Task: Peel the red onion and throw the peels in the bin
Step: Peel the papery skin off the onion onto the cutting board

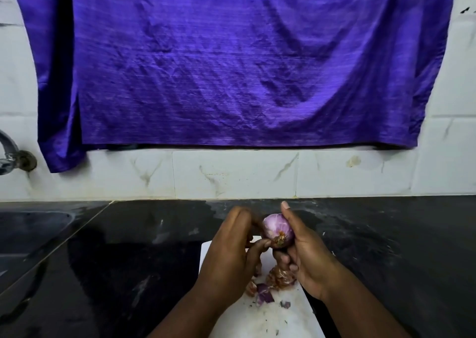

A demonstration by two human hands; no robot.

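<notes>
my right hand (306, 255) gripping the red onion (277, 230) above the white board (288, 314), left hand (231, 250) fingers pinching at its root end, peels (273, 283) piled on the board, black worktop (123, 260), no writing I can read anywhere

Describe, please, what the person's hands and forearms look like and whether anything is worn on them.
Both forearms are bare as far as the frame shows: no sleeves or gloves. The left hand and right hand show no rings, and the wrists carry no watch or bracelet. The nails are short and unpainted, seen best on the right thumb.
</notes>
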